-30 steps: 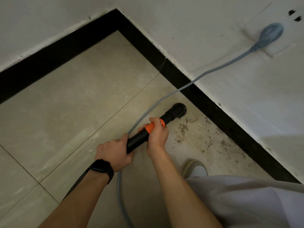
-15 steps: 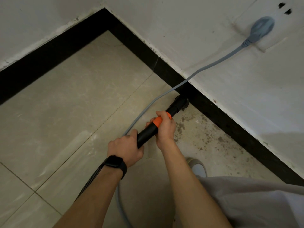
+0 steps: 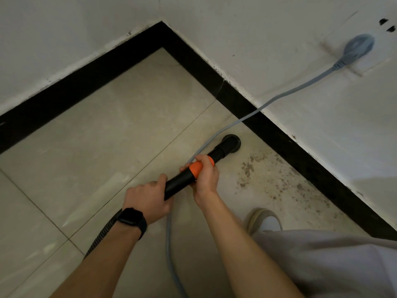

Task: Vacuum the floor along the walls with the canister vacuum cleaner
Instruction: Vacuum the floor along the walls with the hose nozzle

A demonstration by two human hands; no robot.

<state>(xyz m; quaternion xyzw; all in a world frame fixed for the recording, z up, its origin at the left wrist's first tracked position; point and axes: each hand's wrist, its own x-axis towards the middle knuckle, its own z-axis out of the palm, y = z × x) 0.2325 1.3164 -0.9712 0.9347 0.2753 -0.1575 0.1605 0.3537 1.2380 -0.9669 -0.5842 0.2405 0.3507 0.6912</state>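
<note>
The person bends over the floor near a corner of the room, both hands on the black vacuum wand (image 3: 182,182). The right hand (image 3: 206,177) is wrapped around its orange collar (image 3: 196,167), and the left hand (image 3: 148,201) is curled round the rear end, where the ribbed hose (image 3: 101,235) leads off behind the wrist. The round nozzle (image 3: 231,143) sits on the pale floor tiles (image 3: 107,136), near the black skirting board (image 3: 300,151) but not against it. The canister itself is out of sight.

I would say the job is partway through. The tiles from the nozzle up to the corner look clean, while a speckled patch of grit (image 3: 279,179) lies along the skirting on the near side, running back towards the person's shoe (image 3: 264,220). That strip looks like what is left here.

The grey power cord (image 3: 290,93) is the nuisance. It drops from its plug (image 3: 358,46) in the wall, crosses the skirting, lands just beside the nozzle and trails on beneath the hands. It could be snagged or sucked against the mouth, and the shoe stands at the edge of the dirty strip.
</note>
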